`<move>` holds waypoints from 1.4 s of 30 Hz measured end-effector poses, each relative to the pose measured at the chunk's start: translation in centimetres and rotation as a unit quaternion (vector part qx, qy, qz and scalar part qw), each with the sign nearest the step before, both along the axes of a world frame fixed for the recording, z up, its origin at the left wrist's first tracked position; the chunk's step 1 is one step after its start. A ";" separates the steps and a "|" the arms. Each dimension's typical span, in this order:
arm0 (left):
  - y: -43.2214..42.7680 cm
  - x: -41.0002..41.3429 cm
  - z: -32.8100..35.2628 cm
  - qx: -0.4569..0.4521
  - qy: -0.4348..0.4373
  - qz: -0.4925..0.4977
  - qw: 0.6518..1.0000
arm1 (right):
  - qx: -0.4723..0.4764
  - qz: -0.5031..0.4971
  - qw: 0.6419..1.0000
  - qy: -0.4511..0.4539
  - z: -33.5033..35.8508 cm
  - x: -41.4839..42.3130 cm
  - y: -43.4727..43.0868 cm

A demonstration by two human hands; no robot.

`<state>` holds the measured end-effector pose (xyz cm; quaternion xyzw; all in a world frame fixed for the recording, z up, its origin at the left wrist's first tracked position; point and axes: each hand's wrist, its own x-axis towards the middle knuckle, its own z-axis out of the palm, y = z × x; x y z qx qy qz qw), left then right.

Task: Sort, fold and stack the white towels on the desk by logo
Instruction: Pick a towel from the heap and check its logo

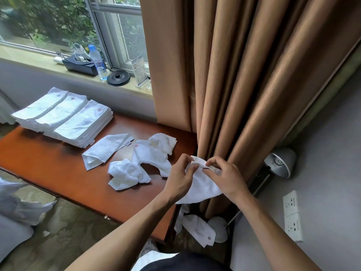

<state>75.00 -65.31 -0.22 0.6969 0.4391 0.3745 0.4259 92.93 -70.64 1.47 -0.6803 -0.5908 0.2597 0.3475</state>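
Over the desk's right end, my left hand [180, 176] and my right hand [224, 176] both pinch the top edge of a white towel [203, 187] that hangs below them. Three stacks of folded white towels [64, 116] lie side by side at the far left of the wooden desk [48, 165], two showing small red logos. A loosely folded towel [106, 148] lies mid-desk. To its right sit a crumpled towel [126, 174] and an unfolded towel with a red logo [154, 153].
Another logo towel [197, 229] lies on the floor beside the desk's right end, near a lamp base. Brown curtains [244, 85] hang right behind my hands. The windowsill holds a water bottle [97, 62], a black tray and a card stand. Wall sockets [293, 215] are at right.
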 end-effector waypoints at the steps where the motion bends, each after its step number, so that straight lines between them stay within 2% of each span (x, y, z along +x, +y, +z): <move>1: 0.0 0.0 0.0 -0.003 -0.006 0.007 1.000 | -0.001 0.002 1.000 0.000 -0.1 0.0 -0.1; 11: 1.0 -1.8 -0.5 -0.037 -0.054 0.083 0.994 | -0.006 0.008 0.999 0.050 -1.7 -0.1 -0.5; 19: 1.8 -6.9 -0.9 -0.017 0.046 0.121 0.991 | -0.021 0.070 0.992 0.104 -2.2 -3.7 2.3; 22: 2.6 -9.8 -0.4 -0.028 0.077 0.148 0.986 | -0.037 0.070 0.983 0.164 -2.0 -6.8 4.2; 30: 6.1 -15.7 -0.1 -0.117 0.057 0.261 0.957 | -0.071 0.081 0.976 0.191 -0.9 -15.7 9.0; 33: 6.8 -18.9 0.0 -0.166 0.005 0.235 0.958 | -0.079 0.068 0.972 0.212 -0.5 -20.0 11.4; 37: 7.5 -23.8 0.1 -0.233 -0.054 0.123 0.963 | -0.083 0.082 0.965 0.235 -0.5 -26.0 14.3; 42: 9.9 -30.8 -1.1 -0.240 -0.070 0.067 0.966 | -0.135 0.088 0.943 0.292 -0.9 -33.6 17.6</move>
